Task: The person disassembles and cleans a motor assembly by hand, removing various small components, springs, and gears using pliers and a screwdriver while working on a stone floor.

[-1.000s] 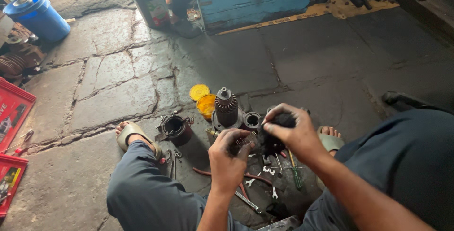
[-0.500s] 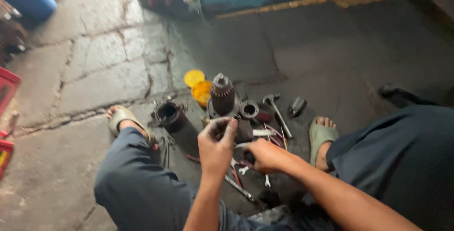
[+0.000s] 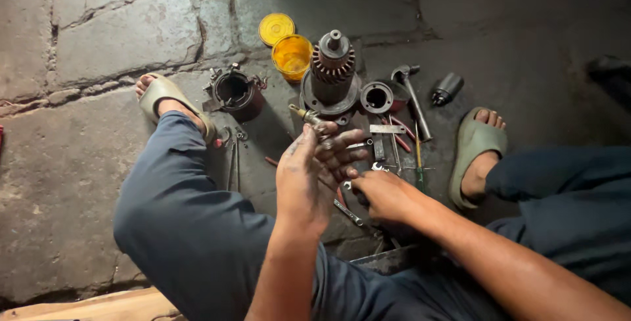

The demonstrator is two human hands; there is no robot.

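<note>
The left hand (image 3: 307,176) is raised, fingers loosely spread; the right hand (image 3: 384,196) is curled low beside it, fingertips touching.

Left hand (image 3: 309,173) lifted with fingers (image 3: 342,143) spread, right hand (image 3: 381,196) low among spanners (image 3: 348,212), near the geared armature (image 3: 330,74).

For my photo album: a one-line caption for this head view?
Seated person's left hand and right hand meet above scattered tools, beside a toothed metal motor core.
</note>
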